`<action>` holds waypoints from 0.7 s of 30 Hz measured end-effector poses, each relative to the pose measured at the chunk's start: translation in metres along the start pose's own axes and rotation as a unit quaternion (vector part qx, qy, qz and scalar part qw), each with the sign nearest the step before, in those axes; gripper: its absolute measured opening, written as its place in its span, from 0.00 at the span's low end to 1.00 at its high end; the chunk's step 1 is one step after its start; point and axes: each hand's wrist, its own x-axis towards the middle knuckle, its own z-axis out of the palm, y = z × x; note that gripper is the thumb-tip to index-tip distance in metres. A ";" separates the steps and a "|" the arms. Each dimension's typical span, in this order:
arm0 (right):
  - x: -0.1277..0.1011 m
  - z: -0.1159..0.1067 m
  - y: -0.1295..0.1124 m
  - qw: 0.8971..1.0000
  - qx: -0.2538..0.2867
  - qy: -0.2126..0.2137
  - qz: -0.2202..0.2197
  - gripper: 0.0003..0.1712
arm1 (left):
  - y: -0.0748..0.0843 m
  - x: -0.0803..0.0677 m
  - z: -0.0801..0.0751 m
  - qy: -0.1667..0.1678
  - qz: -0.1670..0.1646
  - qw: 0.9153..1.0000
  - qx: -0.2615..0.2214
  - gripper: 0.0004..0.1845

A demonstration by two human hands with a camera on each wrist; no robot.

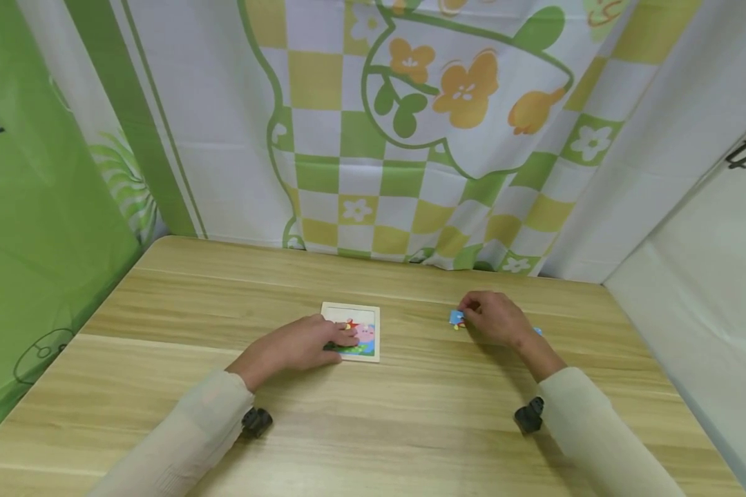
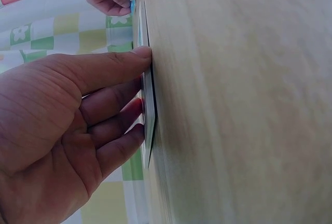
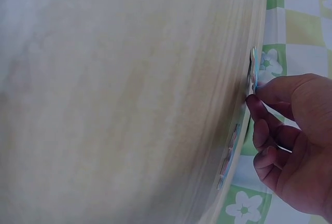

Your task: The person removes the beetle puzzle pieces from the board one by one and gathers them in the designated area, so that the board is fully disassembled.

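"So, which step is this?"

"Picking up a puzzle piece, by my reading. Nearer us, the left hand (image 1: 298,344) rests on the picture tray (image 1: 376,338), fingers loosely bent over the picture and thumb against the near edge. I'd call that steadying, not gripping."

"And the right hand (image 1: 496,316)?"

"A little farther out, thumb and finger pinched on a blue piece (image 1: 456,318), well apart from the tray, to its right. Whether it's lifted off the surface (image 1: 398,428), I can't tell."

"What does the next move call for?"

"Probably bringing that piece leftward, turning it to suit the pale, bare part at the tray's far side, and pressing it flat while the left hand keeps the tray from sliding."

"Count for me, near to far."

"Two black wrist cameras (image 1: 257,421), two hands, one tray. Loose pieces: two in sight, the pinched one and a second piece (image 3: 228,156) beside the right wrist. Those inside the tray I can't count, since fingers cover some. Last, one checked curtain (image 1: 360,138) behind the surface."
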 end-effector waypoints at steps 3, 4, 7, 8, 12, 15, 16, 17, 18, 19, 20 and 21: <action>0.000 0.001 0.001 1.000 0.000 0.000 0.004 0.08 | 0.000 0.000 0.000 -0.001 0.001 1.000 -0.001 0.22; 0.000 0.001 0.001 1.000 0.001 0.000 0.004 0.08 | 0.000 0.000 0.000 0.000 0.002 1.000 -0.002 0.22; 0.000 0.002 0.002 1.000 0.002 0.001 0.002 0.08 | 0.000 0.000 0.001 0.000 0.002 1.000 -0.003 0.22; 0.000 0.002 0.003 1.000 0.002 0.002 0.002 0.08 | -0.001 0.000 0.001 0.000 0.002 1.000 -0.002 0.22; 0.000 0.003 0.003 1.000 -0.001 0.007 -0.004 0.08 | -0.001 0.000 0.001 -0.001 0.001 1.000 -0.003 0.22; 0.001 0.004 0.000 1.000 0.002 0.018 -0.016 0.07 | -0.001 0.001 0.001 -0.003 0.000 1.000 -0.004 0.22; 0.001 0.004 -0.002 1.000 0.006 0.021 -0.022 0.07 | -0.001 0.001 0.001 -0.002 -0.001 1.000 -0.002 0.22; 0.002 0.004 -0.004 0.999 0.010 0.023 -0.029 0.07 | -0.001 0.001 0.001 -0.003 -0.001 1.000 -0.003 0.22; 0.003 0.004 -0.007 0.999 0.015 0.023 -0.035 0.07 | -0.001 0.001 0.000 -0.003 -0.003 1.000 -0.003 0.22; 0.003 0.004 -0.011 0.999 0.019 0.024 -0.040 0.07 | -0.001 0.001 0.001 -0.005 -0.006 1.000 -0.001 0.22; 0.004 0.005 -0.014 0.999 0.023 0.023 -0.044 0.07 | 0.000 0.002 0.001 -0.006 -0.009 1.000 -0.002 0.22; 0.005 0.005 -0.017 0.998 0.025 0.021 -0.047 0.07 | 0.000 0.001 0.000 -0.006 -0.012 1.000 0.002 0.22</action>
